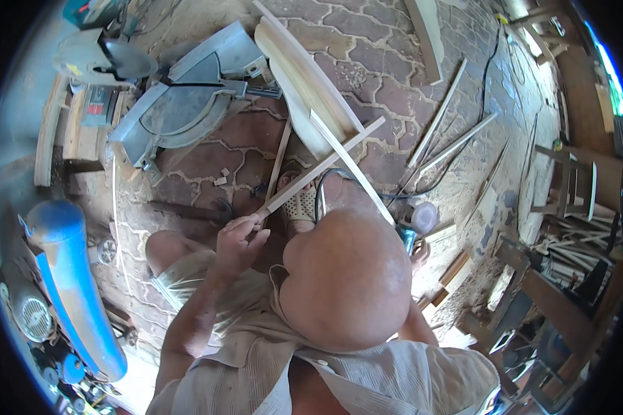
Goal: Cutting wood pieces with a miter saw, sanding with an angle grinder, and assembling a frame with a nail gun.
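My left hand (242, 242) is closed around the near end of a narrow wooden strip (304, 178), which slants away to the upper right. A second pale strip (368, 183) crosses it, its near end close to a teal tool (409, 240) with a round grey part. Partly hidden behind my bare, rounded body, my right hand (420, 254) has its fingers at the teal tool and seems to grip it. Just beyond the crossing lies a pale wooden board (311, 86) with a curved edge. A black hose (339, 173) loops past the strips.
A mitre saw (180, 114) rests on the paved floor at upper left. The blue tank (83, 283) stands at left. Loose strips (437, 114) and another curved board (426, 34) lie farther off. Wood offcuts (574, 252) are heaped at right. My sandalled foot (300, 205) is beneath the strips.
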Demonstrator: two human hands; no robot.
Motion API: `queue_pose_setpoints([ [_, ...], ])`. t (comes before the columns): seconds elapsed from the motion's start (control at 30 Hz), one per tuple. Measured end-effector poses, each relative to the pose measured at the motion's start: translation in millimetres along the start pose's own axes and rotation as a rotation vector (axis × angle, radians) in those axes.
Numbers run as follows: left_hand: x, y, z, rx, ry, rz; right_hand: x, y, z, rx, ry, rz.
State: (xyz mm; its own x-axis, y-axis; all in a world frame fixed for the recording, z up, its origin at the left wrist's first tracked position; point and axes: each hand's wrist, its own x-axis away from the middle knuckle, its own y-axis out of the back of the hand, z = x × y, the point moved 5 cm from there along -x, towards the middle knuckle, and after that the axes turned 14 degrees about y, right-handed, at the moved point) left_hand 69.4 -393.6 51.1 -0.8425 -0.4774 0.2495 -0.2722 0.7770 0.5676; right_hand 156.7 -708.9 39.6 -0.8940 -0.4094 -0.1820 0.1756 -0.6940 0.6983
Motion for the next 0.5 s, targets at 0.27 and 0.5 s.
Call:
queue_pose_setpoints([
  [0.27, -8.4, -0.6, -13.2, -0.013, -0.048, 0.013, -71.2, 74.2, -43.4, -0.138, -0.084, 0.232],
  [0.5, -29.8, -8.0, -62.5, 0.374, 0.196, 0.350, -117.8, 89.8, -54.2, -0.287, -0.233, 0.305],
])
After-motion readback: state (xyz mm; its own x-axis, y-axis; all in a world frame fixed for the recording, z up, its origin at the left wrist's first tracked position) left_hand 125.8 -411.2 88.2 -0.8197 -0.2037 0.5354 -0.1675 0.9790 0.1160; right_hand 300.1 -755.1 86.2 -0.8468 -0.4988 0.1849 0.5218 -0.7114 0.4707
